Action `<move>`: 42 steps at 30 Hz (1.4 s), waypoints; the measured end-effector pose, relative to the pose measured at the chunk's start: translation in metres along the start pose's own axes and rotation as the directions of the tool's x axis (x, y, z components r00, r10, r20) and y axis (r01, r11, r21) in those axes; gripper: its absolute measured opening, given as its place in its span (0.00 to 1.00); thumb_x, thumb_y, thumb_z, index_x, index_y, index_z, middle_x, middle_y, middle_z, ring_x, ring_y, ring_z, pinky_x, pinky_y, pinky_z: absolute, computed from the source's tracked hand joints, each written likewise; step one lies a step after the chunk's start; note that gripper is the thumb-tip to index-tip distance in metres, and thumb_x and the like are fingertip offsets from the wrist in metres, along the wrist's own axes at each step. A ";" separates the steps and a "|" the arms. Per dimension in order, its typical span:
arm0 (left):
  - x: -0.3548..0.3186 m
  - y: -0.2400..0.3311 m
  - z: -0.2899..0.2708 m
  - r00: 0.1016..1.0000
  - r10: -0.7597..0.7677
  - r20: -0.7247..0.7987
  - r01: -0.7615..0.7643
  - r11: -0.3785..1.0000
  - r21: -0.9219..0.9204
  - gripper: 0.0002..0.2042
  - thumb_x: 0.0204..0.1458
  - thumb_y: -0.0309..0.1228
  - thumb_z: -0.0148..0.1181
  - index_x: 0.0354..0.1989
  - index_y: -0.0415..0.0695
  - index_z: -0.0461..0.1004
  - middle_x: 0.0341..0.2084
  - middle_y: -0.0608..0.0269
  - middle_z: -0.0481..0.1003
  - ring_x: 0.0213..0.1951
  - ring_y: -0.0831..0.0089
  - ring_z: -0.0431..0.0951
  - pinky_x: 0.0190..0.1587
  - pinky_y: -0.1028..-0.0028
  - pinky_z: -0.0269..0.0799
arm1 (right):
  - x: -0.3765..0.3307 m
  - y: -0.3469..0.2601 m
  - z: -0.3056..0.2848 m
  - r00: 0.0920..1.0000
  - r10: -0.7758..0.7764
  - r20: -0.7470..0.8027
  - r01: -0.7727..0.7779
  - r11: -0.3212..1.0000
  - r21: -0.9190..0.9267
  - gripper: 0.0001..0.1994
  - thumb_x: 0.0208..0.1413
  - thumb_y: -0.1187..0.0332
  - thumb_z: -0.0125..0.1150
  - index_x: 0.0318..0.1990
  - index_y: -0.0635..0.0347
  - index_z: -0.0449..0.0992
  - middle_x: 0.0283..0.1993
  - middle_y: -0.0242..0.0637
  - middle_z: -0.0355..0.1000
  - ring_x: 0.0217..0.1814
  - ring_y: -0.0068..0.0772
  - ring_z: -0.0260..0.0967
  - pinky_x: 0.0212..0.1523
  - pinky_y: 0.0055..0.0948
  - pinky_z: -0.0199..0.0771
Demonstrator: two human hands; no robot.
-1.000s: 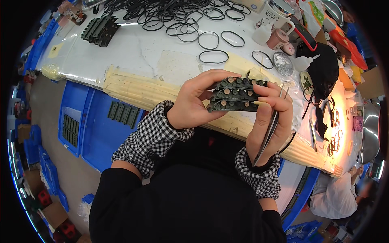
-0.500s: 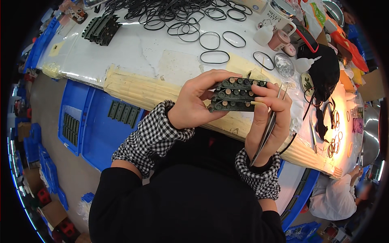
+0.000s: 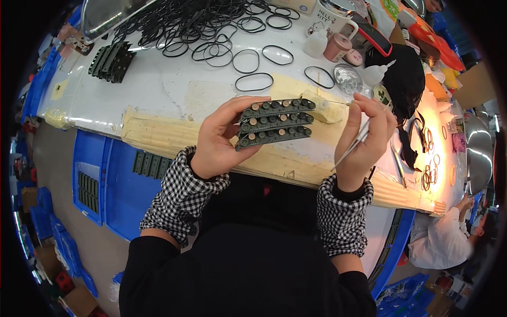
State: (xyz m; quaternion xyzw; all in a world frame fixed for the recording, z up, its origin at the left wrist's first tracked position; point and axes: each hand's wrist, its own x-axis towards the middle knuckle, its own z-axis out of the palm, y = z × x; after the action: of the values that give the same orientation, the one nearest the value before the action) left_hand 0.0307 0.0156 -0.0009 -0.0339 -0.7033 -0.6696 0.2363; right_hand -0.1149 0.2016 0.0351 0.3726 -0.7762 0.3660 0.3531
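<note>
My left hand (image 3: 216, 142) grips one end of three dark green toy tank track units (image 3: 277, 120), held one above another. Rows of small wheels run along them, mostly dark, with a few tan ones. To their right, my right hand (image 3: 364, 140) is closed, with silver tweezers (image 3: 349, 150) lying across its palm. A thin needle-like rod (image 3: 336, 102) sticks out from its thumb and fingertips toward a pale yellow lump (image 3: 326, 110) on the table. What the rod's other end looks like is hidden by the fingers. The right hand is apart from the track units.
Many black rubber bands (image 3: 190, 31) cover the table's far side. More dark green units (image 3: 112, 62) stand at far left. Blue bins (image 3: 124, 211) sit below the table edge. Bottles, a mug (image 3: 330, 24) and a black cap (image 3: 398, 76) crowd the right, beside a bright lamp glow.
My right hand has come off the track units and moved right, its fingertips now at the yellow lump. My left hand still holds the units. The view has shifted slightly.
</note>
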 end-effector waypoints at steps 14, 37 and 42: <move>0.003 0.001 0.003 0.999 0.027 0.032 -0.027 0.999 -0.024 0.29 0.45 0.16 0.64 0.58 0.34 0.64 0.57 0.50 0.68 0.58 0.65 0.70 0.60 0.67 0.68 | -0.004 -0.027 -0.012 0.987 0.153 -0.043 -0.131 0.937 0.323 0.02 0.58 0.77 0.57 0.37 0.63 0.72 0.40 0.43 0.77 0.45 0.38 0.69 0.55 0.41 0.66; 0.005 0.004 0.013 0.999 0.033 0.034 -0.031 0.998 -0.047 0.29 0.42 0.14 0.63 0.58 0.38 0.68 0.53 0.57 0.69 0.54 0.70 0.73 0.51 0.74 0.78 | -0.018 -0.058 0.003 0.979 0.130 0.156 -0.198 0.788 0.584 0.04 0.56 0.77 0.60 0.37 0.61 0.73 0.40 0.40 0.77 0.46 0.38 0.67 0.55 0.38 0.63; 0.005 0.006 0.010 0.997 0.004 0.074 -0.001 0.999 -0.048 0.29 0.45 0.17 0.65 0.59 0.34 0.65 0.57 0.54 0.67 0.57 0.69 0.72 0.60 0.70 0.69 | -0.018 -0.058 0.004 0.979 0.133 0.153 -0.197 0.791 0.579 0.03 0.56 0.77 0.60 0.37 0.61 0.73 0.40 0.40 0.77 0.46 0.38 0.67 0.54 0.37 0.63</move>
State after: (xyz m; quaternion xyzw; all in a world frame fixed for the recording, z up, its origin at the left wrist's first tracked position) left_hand 0.0258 0.0250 0.0066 -0.0654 -0.6954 -0.6841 0.2100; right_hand -0.0587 0.1776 0.0367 0.4132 -0.6705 0.5988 0.1454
